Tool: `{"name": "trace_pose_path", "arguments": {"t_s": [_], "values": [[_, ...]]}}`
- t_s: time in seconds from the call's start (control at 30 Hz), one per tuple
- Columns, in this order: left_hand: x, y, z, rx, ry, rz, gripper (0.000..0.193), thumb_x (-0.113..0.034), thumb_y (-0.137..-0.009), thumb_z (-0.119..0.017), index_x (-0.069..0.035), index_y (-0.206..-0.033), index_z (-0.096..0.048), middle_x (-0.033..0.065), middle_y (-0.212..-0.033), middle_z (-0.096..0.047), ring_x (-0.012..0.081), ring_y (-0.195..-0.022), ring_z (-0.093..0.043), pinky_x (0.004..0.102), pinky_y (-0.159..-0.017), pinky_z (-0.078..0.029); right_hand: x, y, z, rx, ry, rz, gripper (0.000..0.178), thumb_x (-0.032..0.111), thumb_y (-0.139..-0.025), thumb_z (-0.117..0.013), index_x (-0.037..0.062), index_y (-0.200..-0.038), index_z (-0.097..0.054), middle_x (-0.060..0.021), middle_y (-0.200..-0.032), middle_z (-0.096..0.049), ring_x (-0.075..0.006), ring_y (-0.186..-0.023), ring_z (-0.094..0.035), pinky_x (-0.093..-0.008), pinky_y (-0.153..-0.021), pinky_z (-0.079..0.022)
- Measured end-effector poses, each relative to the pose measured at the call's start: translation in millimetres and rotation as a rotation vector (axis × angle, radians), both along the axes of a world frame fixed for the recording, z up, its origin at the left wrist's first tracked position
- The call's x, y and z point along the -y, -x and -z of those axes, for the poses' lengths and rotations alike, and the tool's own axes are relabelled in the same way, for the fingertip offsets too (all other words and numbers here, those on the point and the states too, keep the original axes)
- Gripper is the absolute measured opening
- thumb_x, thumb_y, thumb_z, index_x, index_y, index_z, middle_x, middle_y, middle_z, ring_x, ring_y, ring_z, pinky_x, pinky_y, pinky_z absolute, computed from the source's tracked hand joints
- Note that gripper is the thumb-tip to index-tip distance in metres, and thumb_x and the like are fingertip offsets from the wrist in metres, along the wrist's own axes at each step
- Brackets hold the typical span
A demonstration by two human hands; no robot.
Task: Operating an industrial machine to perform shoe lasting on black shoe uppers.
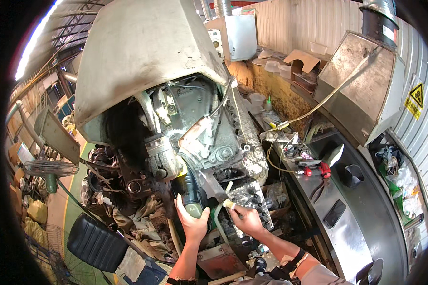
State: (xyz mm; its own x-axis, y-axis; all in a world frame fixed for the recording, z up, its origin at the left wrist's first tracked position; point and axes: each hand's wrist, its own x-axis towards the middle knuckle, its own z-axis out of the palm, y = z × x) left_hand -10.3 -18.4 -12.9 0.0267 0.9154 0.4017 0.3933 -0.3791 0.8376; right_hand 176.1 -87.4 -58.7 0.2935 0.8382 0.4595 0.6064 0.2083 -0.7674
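Note:
My left hand point(191, 221) wraps around the lower end of a dark green cylinder point(189, 192) that hangs from the underside of a large grey machine point(147, 52). My right hand point(246, 219) sits just to the right of it. Its fingers pinch a small pale piece point(229, 204) against a greasy metal block studded with bolts point(250, 197). Above both hands lies the machine's open inside point(209, 142), with dirty castings, hoses and wires.
A stainless steel bench point(352, 223) curves along the right, with red-handled pliers point(314, 170) and a dark phone point(334, 213) on it. A metal hood point(361, 80) stands at the back right. A black seat point(96, 243), rags point(142, 213) and a fan point(50, 169) are on the left.

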Motion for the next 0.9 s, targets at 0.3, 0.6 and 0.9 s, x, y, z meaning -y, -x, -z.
{"name": "trace_pose_path", "arguments": {"t_s": [0.3, 0.6, 0.9], "values": [[0.9, -0.2, -1.9, 0.009, 0.019, -0.006, 0.101, -0.015, -0.074, -0.084, 0.001, -0.154, -0.024, 0.0321, -0.156, -0.028, 0.0439, -0.148, -0.027, 0.0464, -0.121, -0.023, -0.5, -1.1, -6.0, -0.067, 0.014, -0.001, 0.023, 0.014, -0.092, -0.069, 0.0046, -0.113, -0.072, -0.02, -0.085, -0.073, -0.0341, -0.074, -0.073, -0.0381, -0.064, -0.056], [1.9, -0.2, -3.1, 0.012, 0.004, -0.013, 0.1, -0.014, -0.074, -0.084, 0.001, -0.154, -0.025, 0.0314, -0.155, -0.03, 0.0435, -0.147, -0.029, 0.0463, -0.121, -0.024, 2.4, -0.4, -18.6, -0.121, 0.041, -0.021, 0.021, 0.013, -0.093, -0.067, 0.0037, -0.111, -0.072, -0.0228, -0.088, -0.071, -0.0385, -0.078, -0.071, -0.0407, -0.063, -0.056], [2.0, -0.5, -3.6, -0.004, -0.016, -0.02, 0.099, -0.014, -0.073, -0.084, 0.002, -0.153, -0.027, 0.0315, -0.154, -0.031, 0.0438, -0.146, -0.03, 0.0468, -0.121, -0.025, 0.5, -1.3, -7.0, -0.096, 0.031, 0.012, 0.023, 0.016, -0.093, -0.068, 0.004, -0.112, -0.072, -0.0205, -0.084, -0.072, -0.0341, -0.074, -0.073, -0.0375, -0.062, -0.056]]}}
